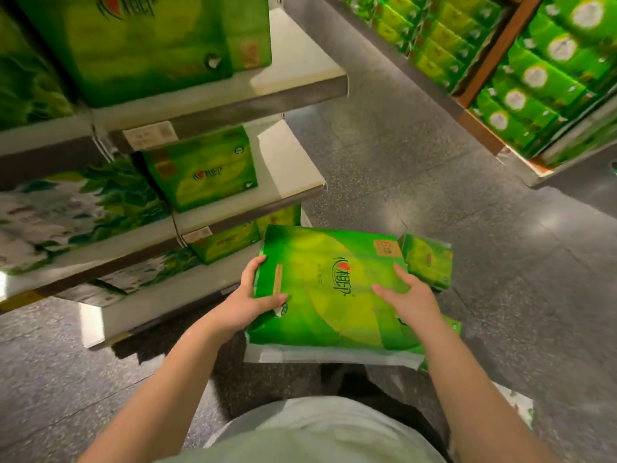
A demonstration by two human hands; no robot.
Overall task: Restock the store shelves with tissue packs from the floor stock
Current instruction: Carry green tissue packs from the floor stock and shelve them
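A large green tissue pack (330, 289), probably light, soft and slippery in its plastic wrap, sits at 6 o'clock below the shelves (293, 105), left hand (253, 295) gripping its left edge, right hand (407, 295) spread flat on top.

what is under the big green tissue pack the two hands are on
Under the big green plastic tissue pack a white-edged pack sticks out at the near edge, and a green corner shows at right. The rest of the stack is covered.
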